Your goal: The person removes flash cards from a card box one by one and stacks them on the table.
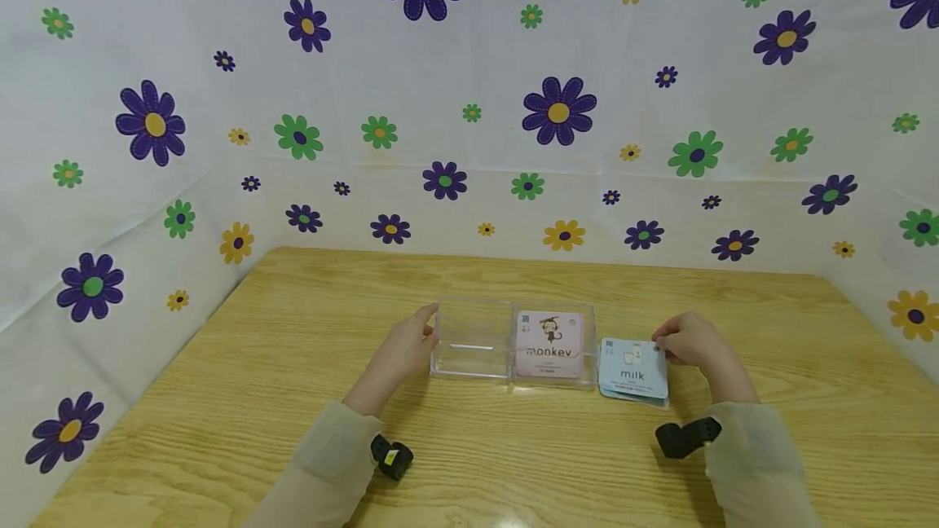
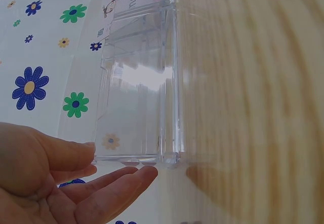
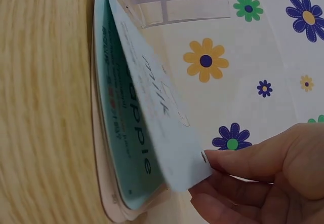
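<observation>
A clear plastic box (image 1: 473,337) with two compartments lies on the table. Its right compartment holds a pink monkey card (image 1: 550,358); no cards show in the left one. My left hand (image 1: 402,353) rests against the box's left end, thumb near the rim and fingers extended along the outer wall (image 2: 131,159). Right of the box sits a stack of word cards. My right hand (image 1: 693,346) pinches the corner of its top card, a pale blue milk card (image 3: 164,107), between thumb and fingers. That card tilts up from the teal apple card (image 3: 124,117) beneath.
Under everything is a wood-grain table (image 1: 513,455). A white cloth (image 1: 484,63) printed with flowers hangs behind it and at both sides. Black wrist cameras (image 1: 688,437) sit on both forearms.
</observation>
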{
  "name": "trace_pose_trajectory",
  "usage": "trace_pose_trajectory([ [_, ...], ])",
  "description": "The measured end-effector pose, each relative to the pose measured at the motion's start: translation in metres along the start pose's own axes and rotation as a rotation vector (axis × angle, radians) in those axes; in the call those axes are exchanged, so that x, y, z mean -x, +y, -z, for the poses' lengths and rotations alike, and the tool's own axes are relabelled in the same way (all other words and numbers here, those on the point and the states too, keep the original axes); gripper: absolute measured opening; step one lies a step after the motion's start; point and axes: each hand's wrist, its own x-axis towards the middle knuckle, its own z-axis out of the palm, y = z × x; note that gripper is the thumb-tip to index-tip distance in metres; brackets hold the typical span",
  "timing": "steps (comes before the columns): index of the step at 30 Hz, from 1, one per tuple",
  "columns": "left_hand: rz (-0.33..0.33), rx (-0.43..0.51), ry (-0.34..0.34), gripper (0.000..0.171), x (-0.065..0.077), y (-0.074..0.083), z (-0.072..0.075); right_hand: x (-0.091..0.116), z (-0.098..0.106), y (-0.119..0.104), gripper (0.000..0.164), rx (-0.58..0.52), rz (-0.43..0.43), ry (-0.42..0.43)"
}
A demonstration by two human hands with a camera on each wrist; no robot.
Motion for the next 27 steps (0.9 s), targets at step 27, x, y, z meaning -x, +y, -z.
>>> trace_pose_trajectory([
  [27, 0.010, -0.006, 0.000, 0.046, -0.0005, -0.0012, -0.0011, -0.0018, -0.0005, 0.0049, 0.020, -0.014, -0.012, -0.001],
])
